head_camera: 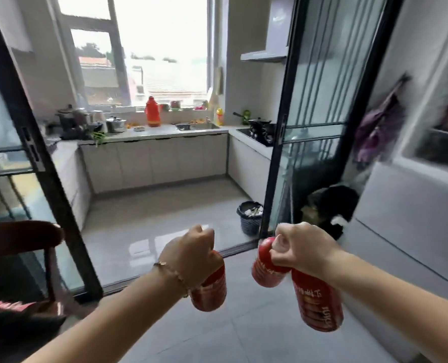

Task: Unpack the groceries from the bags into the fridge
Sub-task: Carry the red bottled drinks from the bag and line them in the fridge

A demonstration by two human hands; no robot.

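Right up close, both hands were clenched on red bottles, gripped near the necks w/ the bodies hanging below. L side: the left hand [191,254] held a single bottle [209,292], long axis close to vertical under the fist. R side: the right hand [299,248] held two at once, an inner bottle [266,265] tilted off to the left and partly hidden by the fingers, and an outer bottle [317,302] angled down and to the right, so the pair splayed apart. All three hung in the air above the floor tiles, touching no surface. Key relation: the fridge [401,218] stood to the right, just beside the right forearm, so the right hand was clearly nearer and the left would prob. have to reach across or wait. Its upper section looked open w/ sth. red inside, but that edge was too blurred to be sure. Farther off, a bin [250,217] sat by the sliding-door frame, and beyond it the kitchen tabletop [165,131] ran under the window.
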